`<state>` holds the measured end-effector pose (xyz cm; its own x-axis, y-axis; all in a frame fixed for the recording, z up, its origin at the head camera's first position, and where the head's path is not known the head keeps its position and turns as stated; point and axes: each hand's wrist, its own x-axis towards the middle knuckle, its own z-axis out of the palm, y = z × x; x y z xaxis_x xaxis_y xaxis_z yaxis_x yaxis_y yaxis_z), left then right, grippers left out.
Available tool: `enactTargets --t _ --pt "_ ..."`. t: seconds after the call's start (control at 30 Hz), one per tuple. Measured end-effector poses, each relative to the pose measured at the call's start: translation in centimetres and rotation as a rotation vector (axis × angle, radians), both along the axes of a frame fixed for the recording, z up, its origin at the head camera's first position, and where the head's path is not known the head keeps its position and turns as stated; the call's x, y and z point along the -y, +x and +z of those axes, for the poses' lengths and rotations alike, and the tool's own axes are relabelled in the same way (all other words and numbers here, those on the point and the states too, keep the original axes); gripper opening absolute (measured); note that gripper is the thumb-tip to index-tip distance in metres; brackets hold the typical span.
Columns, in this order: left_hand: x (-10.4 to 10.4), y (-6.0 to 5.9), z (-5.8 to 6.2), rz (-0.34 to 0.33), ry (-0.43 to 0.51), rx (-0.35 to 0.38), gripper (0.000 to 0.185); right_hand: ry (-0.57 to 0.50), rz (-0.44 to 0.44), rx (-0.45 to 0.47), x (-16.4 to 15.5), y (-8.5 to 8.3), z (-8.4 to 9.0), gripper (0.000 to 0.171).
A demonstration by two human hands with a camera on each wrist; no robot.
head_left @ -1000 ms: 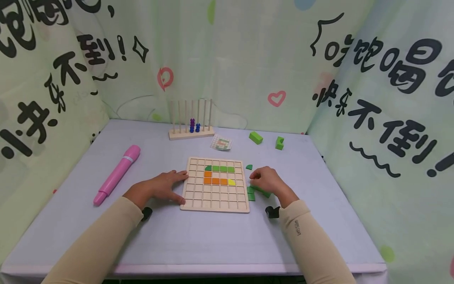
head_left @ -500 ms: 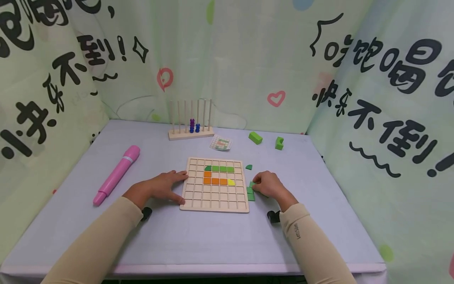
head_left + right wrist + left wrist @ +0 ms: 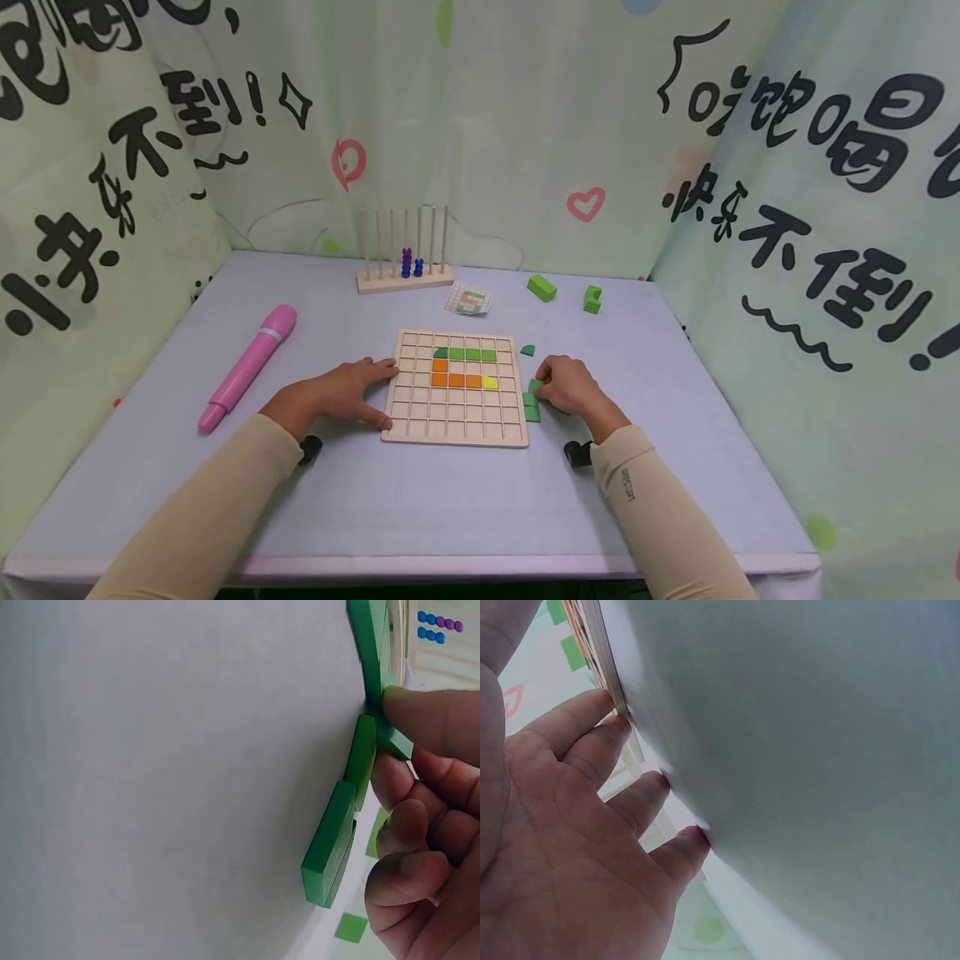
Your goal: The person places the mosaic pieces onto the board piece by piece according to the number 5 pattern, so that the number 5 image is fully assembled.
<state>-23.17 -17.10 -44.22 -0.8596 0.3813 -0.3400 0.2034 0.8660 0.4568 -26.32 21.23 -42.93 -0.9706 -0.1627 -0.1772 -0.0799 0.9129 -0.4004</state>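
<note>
A wooden grid board (image 3: pixel 420 421) lies at the table's middle with a row of green tiles (image 3: pixel 465 354), orange tiles (image 3: pixel 455 380) and a yellow tile (image 3: pixel 490 382) set in it. My left hand (image 3: pixel 381 392) lies flat with straight fingers (image 3: pixel 592 724) touching the board's left edge (image 3: pixel 606 660). My right hand (image 3: pixel 543 388) is at a small heap of loose green tiles (image 3: pixel 531 407) just right of the board. In the right wrist view its thumb and fingers (image 3: pixel 431 712) pinch one green tile (image 3: pixel 395 741), while other green tiles (image 3: pixel 330 851) lie flat beside it.
A pink pen-shaped object (image 3: pixel 247 367) lies at the left. At the back stand a wooden rod rack with beads (image 3: pixel 405 279), a pattern card (image 3: pixel 468 299) and two green blocks (image 3: pixel 542 287) (image 3: pixel 592 299). A small green quarter piece (image 3: pixel 528 350) lies by the board's right corner. Printed curtains enclose the table.
My right hand has shifted slightly over the loose green tiles and its fingers have closed on one. The left hand and the board have stayed still.
</note>
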Motion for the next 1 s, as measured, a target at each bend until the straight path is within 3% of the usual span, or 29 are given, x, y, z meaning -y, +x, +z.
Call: enactTargets --t 0.3,0.5,1.0 --pt "0.0 0.0 0.0 0.002 -0.005 -0.005 0.104 -0.183 -0.016 0.061 -0.2 -0.1 0.5 0.014" --pt "0.0 0.0 0.1 -0.006 -0.002 -0.008 0.104 -0.317 0.036 0.108 1.2 0.1 0.5 0.013" --pt "0.0 0.0 0.2 -0.008 0.002 -0.006 0.103 -0.269 0.145 0.139 4.7 0.8 0.6 0.005"
